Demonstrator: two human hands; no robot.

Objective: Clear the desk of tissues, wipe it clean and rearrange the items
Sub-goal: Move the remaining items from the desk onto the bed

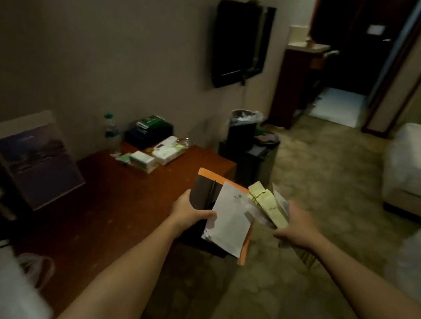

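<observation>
1. The left hand (189, 210) grips a dark folder (203, 188) at its near-left corner, thumb curled over the top and pinning a white sheet (230, 218) to the cover; the stack is in the air over the right edge of the desk (119, 199), not resting on it
2. The right hand (300, 225) is closed round a fan of yellow packets (269, 207) and thin slips, just right of the folder and over the carpet (292, 298); its fingers are mostly hidden under the papers
3. 2 tissue packs (143, 161) (169, 151) lie flat at the far end of the desk, close together, near a water bottle (111, 128) and a dark box (150, 131)
4. Folder: looks stiff, flat and moderately heavy; a 1-hand corner grip lets it tilt, so mid-edge or a palm underneath is likely steadier
5. White sheet: light, floppy, loose on a smooth cover; only the thumb holds it, so it will likely slide if the stack tips
6. Yellow packets: thin, light, probably slick; the outer ones in the fan may slip, so squaring them and pinching across the middle looks safer
7. Tissue packs: soft, light, squashy wrap, not fragile; take each from above across the short side with 1 hand
8. A lined bin (242, 131) stands past the far end of the desk, a likely drop point for tissues
9. Stage, judged: rearranging is in hand, tissues are not cleared, wiping is not begun; no cloth in view
</observation>
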